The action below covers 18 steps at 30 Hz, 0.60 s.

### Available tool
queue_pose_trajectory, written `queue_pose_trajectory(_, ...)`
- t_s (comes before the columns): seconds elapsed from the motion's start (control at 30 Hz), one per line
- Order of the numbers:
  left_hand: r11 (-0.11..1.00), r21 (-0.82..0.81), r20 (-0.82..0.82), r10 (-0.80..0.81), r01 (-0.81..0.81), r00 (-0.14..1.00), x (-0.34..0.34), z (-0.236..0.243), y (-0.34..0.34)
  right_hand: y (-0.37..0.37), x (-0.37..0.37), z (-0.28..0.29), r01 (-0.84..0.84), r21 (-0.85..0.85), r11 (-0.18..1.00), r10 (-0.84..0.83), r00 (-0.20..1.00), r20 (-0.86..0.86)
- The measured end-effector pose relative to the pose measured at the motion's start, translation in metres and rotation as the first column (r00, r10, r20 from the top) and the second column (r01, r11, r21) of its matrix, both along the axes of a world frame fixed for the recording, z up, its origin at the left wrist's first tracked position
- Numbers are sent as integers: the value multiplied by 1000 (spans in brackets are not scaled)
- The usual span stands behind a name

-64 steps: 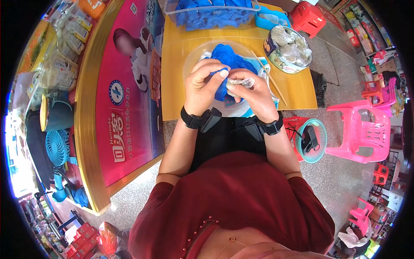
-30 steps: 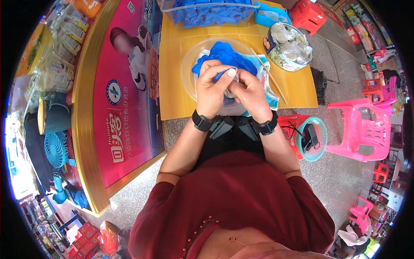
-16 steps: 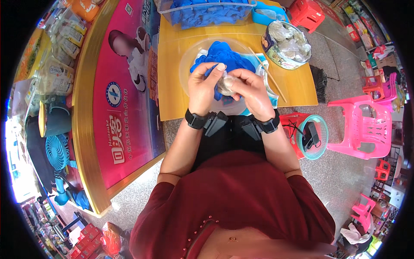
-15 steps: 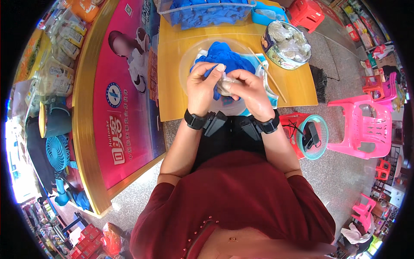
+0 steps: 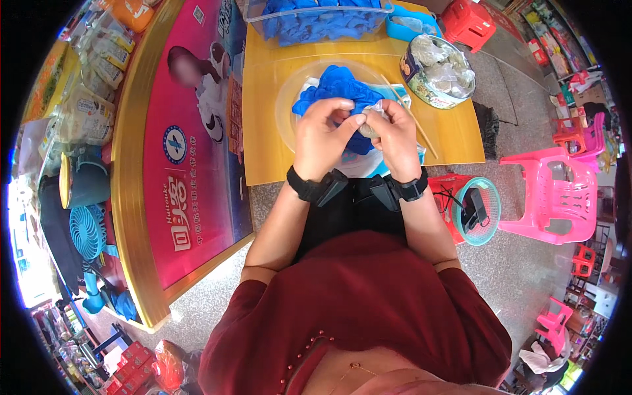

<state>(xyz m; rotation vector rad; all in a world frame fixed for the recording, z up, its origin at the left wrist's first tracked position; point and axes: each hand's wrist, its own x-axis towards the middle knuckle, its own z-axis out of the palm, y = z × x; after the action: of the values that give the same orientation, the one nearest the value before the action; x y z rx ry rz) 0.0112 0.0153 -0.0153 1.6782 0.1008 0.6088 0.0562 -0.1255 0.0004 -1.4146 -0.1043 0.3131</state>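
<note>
My left hand [image 5: 322,137] and my right hand [image 5: 396,137] meet above a shallow translucent basin [image 5: 285,99]. Between the right fingers sits a small clear plastic bag [image 5: 368,130] with something greyish in it. The thumb and fingertips of my left hand pinch close against the bag's upper edge, where the exact grip is partly hidden. Just beyond the fingers, a crumpled heap of thin bright blue material [image 5: 339,84] lies in the basin. Under it shows a white and light-blue sheet or packet [image 5: 411,150]. A thin wooden stick [image 5: 421,130] rests across the basin's right side.
A round tin [image 5: 428,94] of knotted plastic bags stands right on the yellow table [image 5: 263,155]. Behind are a clear tub [image 5: 388,18] of blue pieces and a blue tray [image 5: 403,29]. Right of me are a basket [image 5: 495,220] and pink chair [image 5: 559,197]; a counter [image 5: 141,217] stands left.
Both hands have shifted slightly right. The bag has moved right with them and now sits more within the right fingers. More of the blue heap shows at left.
</note>
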Motion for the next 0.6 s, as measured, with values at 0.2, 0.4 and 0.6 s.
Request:
queue_pose_trajectory(0.2,998,56,6,25,-25,1000,2,-10,-10,0,0,1,15,33,999,-14,999,-44)
queue_pose_trajectory(0.4,996,-51,51,-69,72,996,-2,-6,-28,4,5,-13,213,-33,976,-191,928,320)
queue_pose_trajectory(0.6,931,-329,9,-162,156,987,-2,-7,-18,-2,-7,-1,18,4,1000,-19,959,283)
